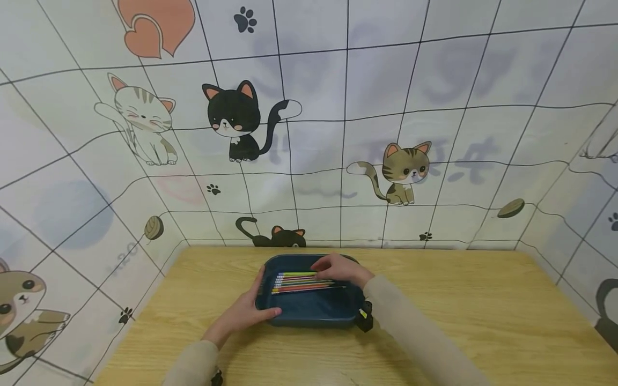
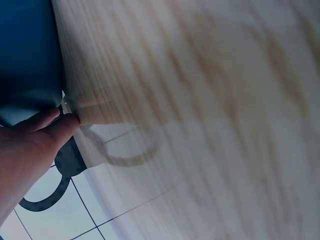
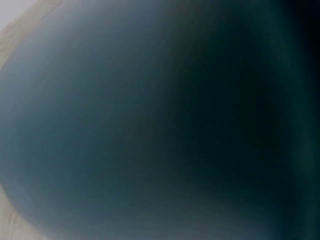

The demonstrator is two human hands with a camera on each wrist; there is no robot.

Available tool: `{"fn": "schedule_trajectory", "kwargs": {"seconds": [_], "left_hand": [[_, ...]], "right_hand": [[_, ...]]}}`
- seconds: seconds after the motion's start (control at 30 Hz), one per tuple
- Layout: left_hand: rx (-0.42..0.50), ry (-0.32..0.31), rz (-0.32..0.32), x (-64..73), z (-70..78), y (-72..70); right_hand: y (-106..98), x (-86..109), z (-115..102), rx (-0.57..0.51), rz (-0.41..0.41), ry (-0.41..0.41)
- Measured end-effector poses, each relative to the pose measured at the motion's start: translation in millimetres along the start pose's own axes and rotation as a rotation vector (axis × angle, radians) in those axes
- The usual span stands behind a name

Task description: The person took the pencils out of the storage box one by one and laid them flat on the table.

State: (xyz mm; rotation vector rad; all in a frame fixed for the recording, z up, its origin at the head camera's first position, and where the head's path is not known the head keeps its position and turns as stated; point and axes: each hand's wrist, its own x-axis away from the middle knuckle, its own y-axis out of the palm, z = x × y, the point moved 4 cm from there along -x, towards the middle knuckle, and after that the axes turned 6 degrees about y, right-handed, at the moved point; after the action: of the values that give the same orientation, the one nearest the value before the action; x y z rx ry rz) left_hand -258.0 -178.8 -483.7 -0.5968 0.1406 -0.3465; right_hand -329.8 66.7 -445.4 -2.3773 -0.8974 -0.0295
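Observation:
A dark blue tray (image 1: 316, 308) sits on the wooden table. Inside it, several colored pencils (image 1: 300, 285) lie side by side, in its upper left part. My left hand (image 1: 241, 310) holds the tray's left front corner, with the thumb over the front rim and the fingers along the left side. In the left wrist view, fingertips (image 2: 64, 129) lie against the tray's outer wall (image 2: 30, 55). My right hand (image 1: 344, 269) reaches over the far right rim, its bent fingers pinching at a yellow-green pencil (image 1: 301, 274). A blurred blue surface (image 3: 100, 125) fills the right wrist view, hiding that hand.
Light wood tabletop (image 1: 458, 305) extends on both sides of the tray. Behind it hangs a white gridded cloth (image 1: 318, 150) printed with cats and paw marks. A black wrist device (image 1: 364, 316) overlaps the tray's right front corner.

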Motion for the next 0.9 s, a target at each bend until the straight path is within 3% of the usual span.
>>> {"fn": "schedule_trajectory", "kwargs": {"seconds": [0.5, 0.9], "left_hand": [[0.006, 0.006, -0.011, -0.9, -3.1, 0.1], [0.021, -0.003, -0.015, 0.2, -2.3, 0.0]], "right_hand": [[7, 3.5, 11, 0.073, -0.005, -0.013], [19, -3.8, 19, 0.195, 0.104, -0.022]]}}
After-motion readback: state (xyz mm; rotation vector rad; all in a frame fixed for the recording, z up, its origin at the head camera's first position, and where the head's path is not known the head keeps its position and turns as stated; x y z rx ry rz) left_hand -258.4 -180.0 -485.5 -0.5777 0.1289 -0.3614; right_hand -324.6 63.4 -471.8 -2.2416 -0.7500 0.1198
